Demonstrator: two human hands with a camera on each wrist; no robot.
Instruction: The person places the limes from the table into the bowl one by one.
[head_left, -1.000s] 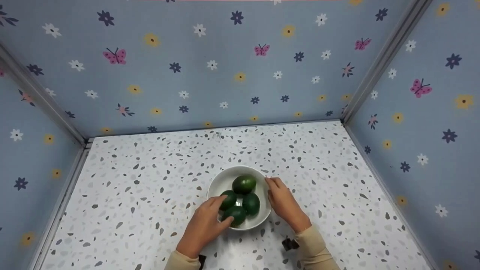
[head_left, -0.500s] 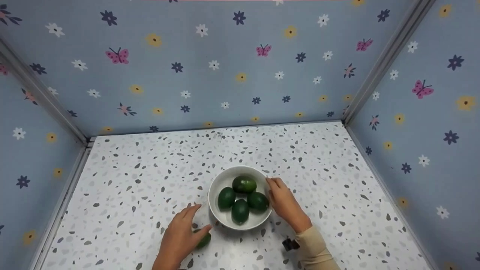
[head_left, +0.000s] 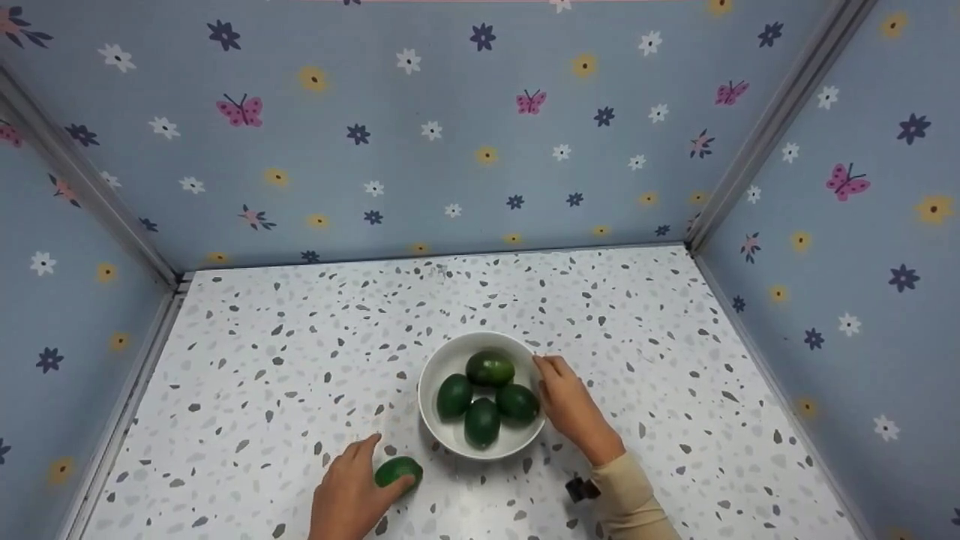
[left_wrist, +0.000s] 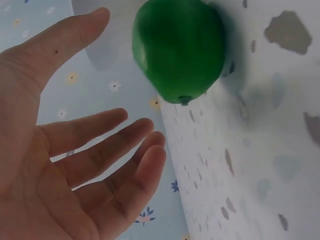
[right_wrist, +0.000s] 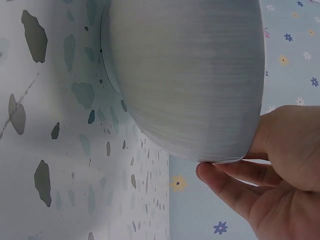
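Note:
A white round bowl (head_left: 442,439) stands on the speckled tabletop and holds several dark green avocados (head_left: 482,422). My right hand (head_left: 571,409) grips the bowl's right rim; in the right wrist view, fingertips (right_wrist: 207,172) touch the outer wall (right_wrist: 190,85), while part of the hand is hidden behind the rim. Left of the bowl, a single green avocado (head_left: 397,470) lies on the table. Beside it is my left hand (head_left: 346,487), its fingers spread and its thumb overlapping the fruit from above. The left wrist view shows a gap between this hand (left_wrist: 75,165) and the avocado (left_wrist: 180,50).
The white speckled tabletop (head_left: 300,337) extends around the bowl. Blue walls (head_left: 420,97) with flowers and butterflies enclose it at the back and both sides. A small black clip (head_left: 581,489) sits by the right sleeve (head_left: 630,495).
My left hand has come out of the bowl, leftward and toward me, and an avocado now lies on the table beside it. Fruits in the bowl have shifted. My right hand stays on the rim.

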